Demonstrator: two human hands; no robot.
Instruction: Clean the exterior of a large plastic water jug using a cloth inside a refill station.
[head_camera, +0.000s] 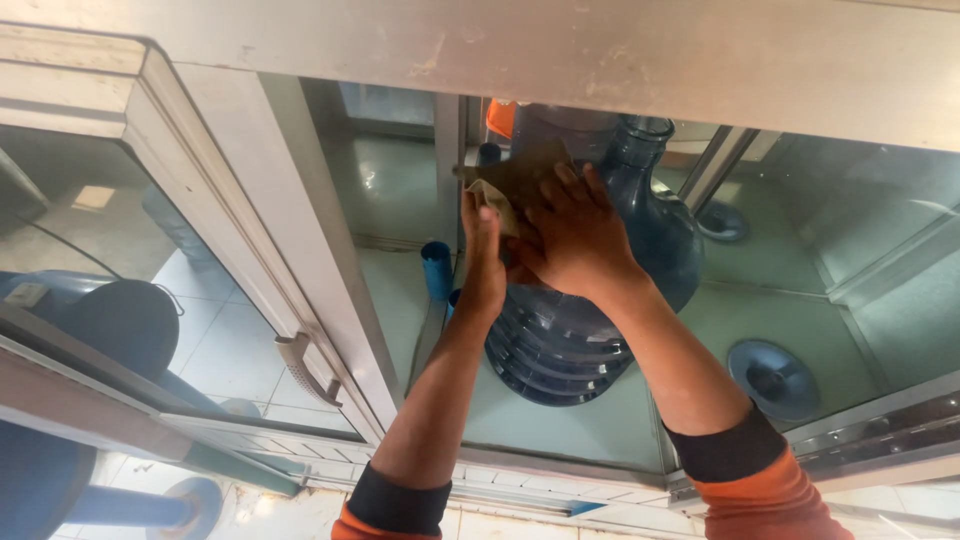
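Gleaming steel cabinet floor (560, 420) under a blue water jug (590, 330).

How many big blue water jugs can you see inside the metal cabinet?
1. The big blue water jug stands in the middle of the cabinet, under the person's left hand and right hand. More may be hidden behind it.
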